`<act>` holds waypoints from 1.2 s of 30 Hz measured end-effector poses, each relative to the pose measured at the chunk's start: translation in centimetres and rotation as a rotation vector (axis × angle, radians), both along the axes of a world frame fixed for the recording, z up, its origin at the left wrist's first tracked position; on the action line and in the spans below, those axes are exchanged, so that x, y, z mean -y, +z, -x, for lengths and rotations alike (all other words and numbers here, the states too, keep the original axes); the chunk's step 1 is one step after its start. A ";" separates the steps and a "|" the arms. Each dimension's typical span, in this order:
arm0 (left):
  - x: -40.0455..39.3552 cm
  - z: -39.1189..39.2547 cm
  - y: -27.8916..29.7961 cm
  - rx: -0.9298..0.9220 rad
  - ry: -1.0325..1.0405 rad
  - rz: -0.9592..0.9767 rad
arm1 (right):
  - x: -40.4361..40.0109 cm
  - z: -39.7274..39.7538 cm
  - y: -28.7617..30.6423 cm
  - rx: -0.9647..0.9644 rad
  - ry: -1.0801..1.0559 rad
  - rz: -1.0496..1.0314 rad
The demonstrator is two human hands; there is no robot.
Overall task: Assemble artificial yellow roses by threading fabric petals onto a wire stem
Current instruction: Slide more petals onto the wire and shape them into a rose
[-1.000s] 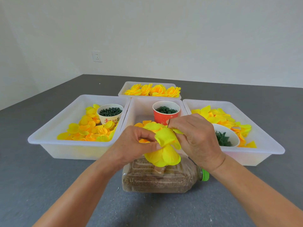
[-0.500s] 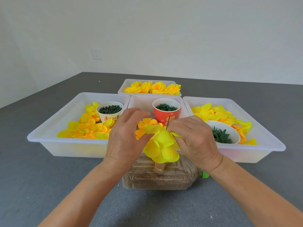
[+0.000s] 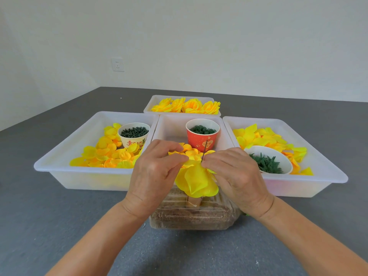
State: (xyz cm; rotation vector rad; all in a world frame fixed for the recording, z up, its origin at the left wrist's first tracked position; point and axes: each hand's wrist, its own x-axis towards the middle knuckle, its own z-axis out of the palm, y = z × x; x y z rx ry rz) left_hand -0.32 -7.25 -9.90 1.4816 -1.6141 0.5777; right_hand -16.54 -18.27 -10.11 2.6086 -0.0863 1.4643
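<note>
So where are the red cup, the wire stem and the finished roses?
red cup [image 3: 201, 142], head view, its printed side wall.
wire stem [image 3: 204, 150], head view, bare dark wire above the petals.
finished roses [image 3: 192, 105], head view, a bloom in the far tray.

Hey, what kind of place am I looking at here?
Probably a plain room set up for handcraft assembly: white trays of loose petals, cups of green parts, and a tray of finished roses.

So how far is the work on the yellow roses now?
Done: four finished roses lie in the back tray. In hand: both hands, left hand and right hand, pinch petals on the wire stem. Left: many loose petals wait in the side trays.
</note>
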 end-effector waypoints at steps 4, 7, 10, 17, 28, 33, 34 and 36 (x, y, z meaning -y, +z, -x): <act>0.2 0.0 -0.1 0.005 0.005 -0.002 | 0.1 -0.1 0.1 -0.007 -0.021 -0.016; 0.4 0.1 0.3 0.009 -0.030 0.002 | -0.1 -0.1 0.2 -0.009 -0.013 -0.016; 0.5 0.2 0.7 0.047 -0.070 0.005 | -0.1 -0.2 0.3 -0.016 -0.013 -0.016; 0.5 0.2 0.5 0.098 -0.105 0.005 | -0.1 -0.1 0.2 -0.003 -0.026 -0.014; 0.4 0.2 0.4 0.176 -0.115 -0.021 | -0.4 -0.1 0.0 -0.070 -0.067 -0.007; 0.2 0.2 0.3 0.169 -0.106 -0.029 | -0.6 0.0 0.2 -0.083 -0.075 -0.009; 0.1 0.3 0.2 0.171 -0.103 -0.032 | -0.7 0.0 0.3 -0.087 -0.075 -0.010; 0.1 0.3 0.2 0.177 -0.100 -0.041 | -0.7 0.1 0.3 -0.104 -0.073 -0.007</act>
